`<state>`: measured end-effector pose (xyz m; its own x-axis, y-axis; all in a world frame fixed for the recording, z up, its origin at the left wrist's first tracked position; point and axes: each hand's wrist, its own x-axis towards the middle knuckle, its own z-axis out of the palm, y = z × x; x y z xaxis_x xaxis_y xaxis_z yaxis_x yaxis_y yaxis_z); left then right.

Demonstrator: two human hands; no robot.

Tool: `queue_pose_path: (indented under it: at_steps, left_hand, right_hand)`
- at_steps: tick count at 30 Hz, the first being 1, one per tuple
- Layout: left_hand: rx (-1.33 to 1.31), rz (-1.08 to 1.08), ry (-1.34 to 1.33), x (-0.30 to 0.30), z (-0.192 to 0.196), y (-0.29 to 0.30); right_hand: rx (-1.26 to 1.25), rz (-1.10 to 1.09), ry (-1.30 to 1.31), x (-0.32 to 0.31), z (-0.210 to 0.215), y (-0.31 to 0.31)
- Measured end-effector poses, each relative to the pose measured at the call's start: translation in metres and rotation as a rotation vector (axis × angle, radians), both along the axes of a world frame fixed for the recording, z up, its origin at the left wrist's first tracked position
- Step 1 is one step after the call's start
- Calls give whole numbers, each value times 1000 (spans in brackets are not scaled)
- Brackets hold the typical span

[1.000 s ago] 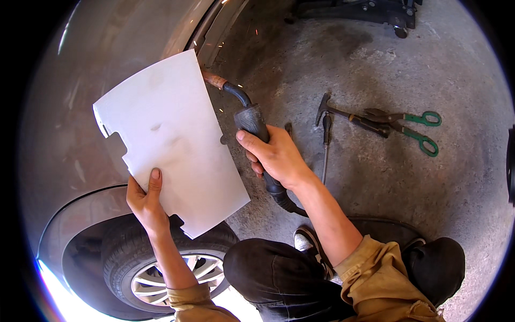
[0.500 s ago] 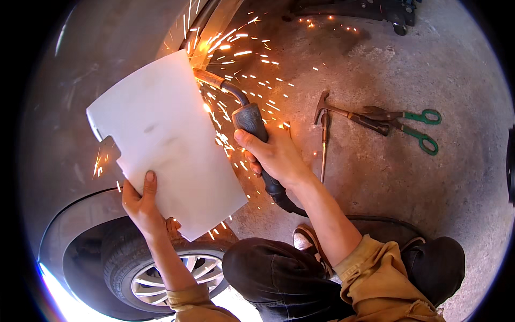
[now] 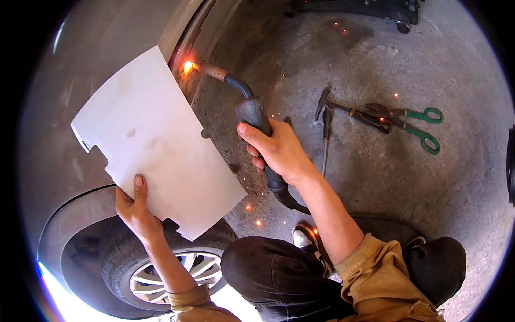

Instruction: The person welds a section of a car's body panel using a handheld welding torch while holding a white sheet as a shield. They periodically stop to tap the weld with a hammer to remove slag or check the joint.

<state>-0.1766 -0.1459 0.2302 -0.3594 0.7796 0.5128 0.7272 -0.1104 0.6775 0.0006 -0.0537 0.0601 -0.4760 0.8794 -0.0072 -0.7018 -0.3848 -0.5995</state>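
Welding torch (image 3: 252, 111) in the right hand (image 3: 279, 152), raised beside the car body (image 3: 59, 145), copper-coloured nozzle pointing left at the seam along the panel edge. Orange glow (image 3: 188, 66) just off the nozzle end; cannot tell whether the tip touches metal. Right grip clamped around the dark handle, thumb along its upper side, fingers wrapped underneath. Black cable (image 3: 386, 219) leaves the handle's lower end and runs along the floor (image 3: 402, 182), behind the forearm.

Left hand (image 3: 138, 212): grip pinched on the lower left edge of a white sheet (image 3: 155, 145), thumb on the near face, fingers mostly hidden behind. Sheet held tilted, left of the torch, its upper corner near the glow; edges notched, faint smudges mid-face.

Below the sheet, a wheel (image 3: 201, 266) with pale spokes, partly covered by the left forearm. Scattered sparks (image 3: 258, 222) low down, near the shoe (image 3: 304, 239).

Floor to the right: hammer (image 3: 357, 115), green-handled snips (image 3: 414, 130) overlapping its handle, screwdriver (image 3: 326, 129) with dark handle near the hammer head. Top edge: dark metal frame (image 3: 370, 7) with a caster.
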Motion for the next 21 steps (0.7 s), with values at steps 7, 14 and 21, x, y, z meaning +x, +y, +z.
queue_pose_path:
  at_steps: [7, 14, 21]
  left_hand:
    - [-27, -8, 6, -1, -1, 3]
    - [-122, -2, 126, 1, -4, 13]
    - [-107, -33, 143, 4, -1, 17]
  right_hand:
    - [9, -16, -16, -2, 1, 2]
    - [27, -44, -35, -3, -1, 2]
    - [47, -34, -49, -4, 2, 2]
